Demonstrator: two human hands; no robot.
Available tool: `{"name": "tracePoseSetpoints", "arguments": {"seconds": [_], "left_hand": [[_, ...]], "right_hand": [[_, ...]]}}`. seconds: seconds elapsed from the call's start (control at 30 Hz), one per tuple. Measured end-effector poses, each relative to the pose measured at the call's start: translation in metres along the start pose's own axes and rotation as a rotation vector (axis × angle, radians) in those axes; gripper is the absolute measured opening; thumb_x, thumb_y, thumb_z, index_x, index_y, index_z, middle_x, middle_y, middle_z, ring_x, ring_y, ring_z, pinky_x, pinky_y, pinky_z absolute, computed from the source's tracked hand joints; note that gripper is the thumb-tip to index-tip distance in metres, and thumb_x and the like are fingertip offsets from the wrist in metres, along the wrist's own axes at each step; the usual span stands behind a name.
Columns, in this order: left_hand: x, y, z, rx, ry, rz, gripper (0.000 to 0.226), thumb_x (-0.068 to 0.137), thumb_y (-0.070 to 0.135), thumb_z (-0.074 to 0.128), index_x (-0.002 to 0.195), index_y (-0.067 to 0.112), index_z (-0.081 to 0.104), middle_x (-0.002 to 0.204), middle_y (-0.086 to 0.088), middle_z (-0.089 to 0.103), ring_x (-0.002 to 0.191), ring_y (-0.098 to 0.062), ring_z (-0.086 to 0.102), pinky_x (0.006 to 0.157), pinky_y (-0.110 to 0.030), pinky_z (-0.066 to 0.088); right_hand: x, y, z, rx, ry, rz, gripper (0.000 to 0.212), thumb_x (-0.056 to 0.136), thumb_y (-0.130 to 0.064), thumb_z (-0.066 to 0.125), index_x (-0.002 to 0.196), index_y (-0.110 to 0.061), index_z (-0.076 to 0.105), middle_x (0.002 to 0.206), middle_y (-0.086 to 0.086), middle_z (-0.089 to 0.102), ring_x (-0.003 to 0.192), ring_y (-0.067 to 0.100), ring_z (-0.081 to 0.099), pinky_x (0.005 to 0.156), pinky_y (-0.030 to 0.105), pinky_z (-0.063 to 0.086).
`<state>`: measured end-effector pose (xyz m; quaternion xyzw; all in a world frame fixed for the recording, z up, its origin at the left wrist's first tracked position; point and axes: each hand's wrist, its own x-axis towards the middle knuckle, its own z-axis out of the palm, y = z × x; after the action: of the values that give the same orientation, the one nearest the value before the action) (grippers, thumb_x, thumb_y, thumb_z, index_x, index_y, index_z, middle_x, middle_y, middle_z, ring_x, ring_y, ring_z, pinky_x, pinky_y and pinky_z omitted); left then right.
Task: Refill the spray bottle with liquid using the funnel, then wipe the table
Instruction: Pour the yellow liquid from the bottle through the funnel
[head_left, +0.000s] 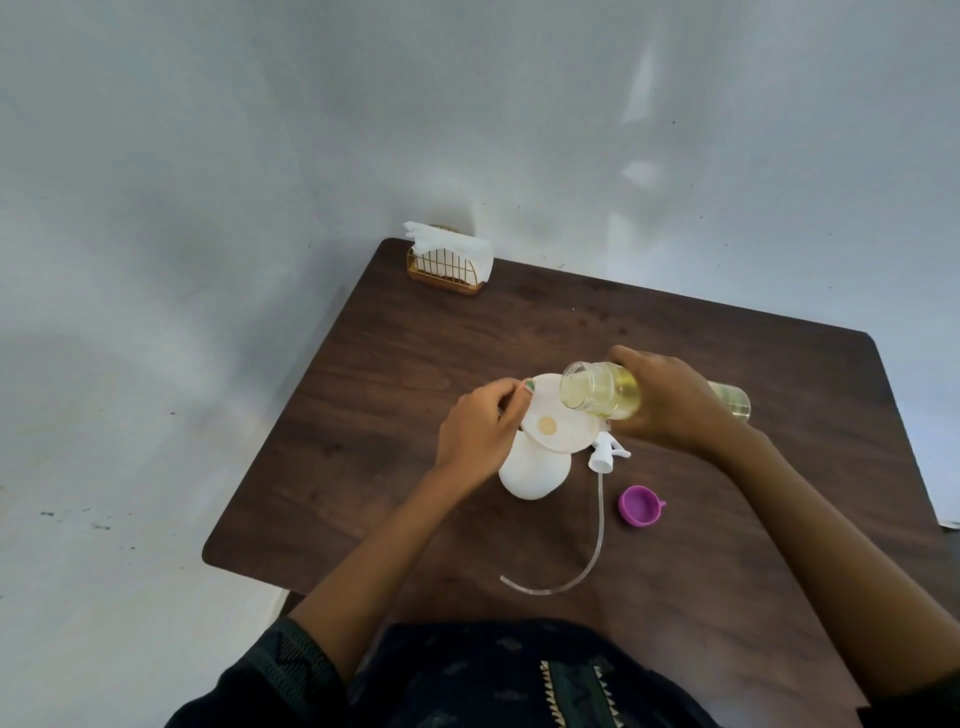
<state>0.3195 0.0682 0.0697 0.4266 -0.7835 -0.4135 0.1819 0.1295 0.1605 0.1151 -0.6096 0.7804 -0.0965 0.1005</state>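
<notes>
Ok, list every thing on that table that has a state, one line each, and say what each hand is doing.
Spray bottle: upright, open, funnel in its neck.
Funnel: seated in the bottle, yellowish liquid at its centre.
Jar: uncapped, tipped on its side over the funnel, holding yellow liquid.
Purple cap: off, lying open side up.
Sprayer head: detached, lying with its tube on the table.
Napkin holder: upright, stocked.
Left hand: pinching the funnel rim.
Right hand: gripping the jar.

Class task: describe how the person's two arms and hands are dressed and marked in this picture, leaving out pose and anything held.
Both forearms are bare, with no watch, bracelet or glove showing. The left hand has a greenish painted thumbnail; no rings are visible on it or on the right hand. The dark sleeve on the left arm ends near the elbow and carries a faint zigzag pattern. The right sleeve is mostly out of frame.
</notes>
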Motion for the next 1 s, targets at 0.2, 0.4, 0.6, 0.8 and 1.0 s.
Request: {"name": "tracePoseSetpoints", "arguments": {"seconds": [0.2, 0.4, 0.6, 0.8, 1.0], "left_hand": [[0.0011, -0.0003, 0.0011, -0.001, 0.001, -0.005, 0.031, 0.098, 0.042, 0.041, 0.081, 0.026, 0.061, 0.062, 0.009, 0.056, 0.059, -0.010, 0.051, 0.053, -0.025, 0.032], [0.0009, 0.0004, 0.0007, -0.002, 0.001, -0.012, 0.032, 0.098, 0.043, 0.041, 0.078, 0.026, 0.059, 0.061, 0.009, 0.056, 0.059, -0.010, 0.052, 0.053, -0.026, 0.032], [0.0001, 0.0006, 0.0004, 0.005, 0.004, -0.019, 0.033, 0.098, 0.043, 0.041, 0.079, 0.024, 0.060, 0.059, 0.008, 0.054, 0.057, -0.010, 0.050, 0.053, -0.027, 0.031], [-0.0011, 0.0018, -0.0007, -0.007, 0.002, -0.011, 0.030, 0.098, 0.041, 0.042, 0.075, 0.029, 0.056, 0.055, 0.011, 0.050, 0.054, -0.009, 0.047, 0.052, -0.026, 0.028], [-0.0017, 0.0020, -0.0007, 0.003, 0.007, -0.017, 0.032, 0.098, 0.041, 0.042, 0.072, 0.028, 0.054, 0.054, 0.010, 0.049, 0.054, -0.009, 0.047, 0.051, -0.026, 0.029]], "right_hand": [[-0.0006, -0.0032, -0.0029, -0.011, -0.004, -0.003, 0.039, 0.064, -0.026, 0.077, 0.090, -0.014, 0.051, 0.082, 0.002, 0.064, 0.071, 0.028, 0.057, 0.060, 0.038, 0.048], [-0.0011, -0.0043, -0.0041, -0.009, -0.018, 0.004, 0.039, 0.064, -0.027, 0.077, 0.089, -0.015, 0.049, 0.082, 0.001, 0.064, 0.072, 0.028, 0.057, 0.061, 0.039, 0.049], [-0.0020, -0.0057, -0.0055, -0.019, -0.030, 0.007, 0.039, 0.064, -0.027, 0.077, 0.088, -0.014, 0.049, 0.081, 0.002, 0.063, 0.072, 0.028, 0.057, 0.060, 0.038, 0.047], [-0.0031, -0.0072, -0.0066, -0.032, -0.031, 0.003, 0.037, 0.065, -0.025, 0.076, 0.086, -0.014, 0.048, 0.080, 0.002, 0.063, 0.071, 0.028, 0.057, 0.059, 0.037, 0.046], [-0.0031, -0.0072, -0.0065, -0.040, -0.034, 0.003, 0.038, 0.064, -0.026, 0.076, 0.086, -0.013, 0.048, 0.079, 0.002, 0.062, 0.071, 0.029, 0.056, 0.060, 0.038, 0.047]]}}
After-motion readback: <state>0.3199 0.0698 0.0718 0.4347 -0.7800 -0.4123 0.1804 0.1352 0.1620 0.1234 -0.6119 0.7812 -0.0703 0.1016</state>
